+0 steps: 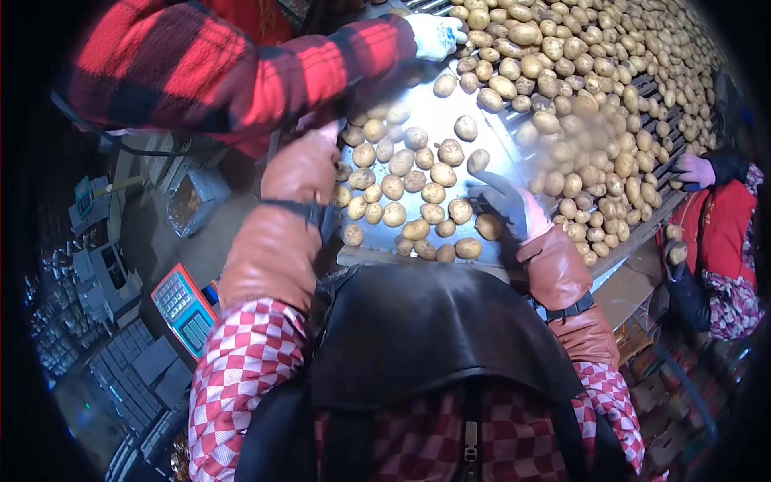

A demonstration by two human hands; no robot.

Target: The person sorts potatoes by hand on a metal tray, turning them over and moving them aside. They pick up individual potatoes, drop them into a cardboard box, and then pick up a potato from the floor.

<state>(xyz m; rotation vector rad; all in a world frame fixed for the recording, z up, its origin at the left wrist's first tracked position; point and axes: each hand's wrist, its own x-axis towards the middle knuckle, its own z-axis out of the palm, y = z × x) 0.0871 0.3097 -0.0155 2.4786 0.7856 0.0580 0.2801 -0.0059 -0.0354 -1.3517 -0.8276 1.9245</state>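
Sorting potatoes [414, 181] on a metal tabletop [438, 112]. Right hand [506, 209], dark-gloved: fingers [482, 193] spread wide and flat, gripping nothing. Nearest potato [487, 226] just beside the fingers on the near side, contact not discernible; remaining heap just left of the fingertips. Left hand [301, 169], brown-gloved: fingers curled out of view at the heap's far-left edge, grip impossible to tell. Judged firm, rounded, fairly light, dusty rather than slippery, apt to roll and bruise; best cupped around the widest middle. Co-worker's white glove [434, 36] well beyond the fingertips.
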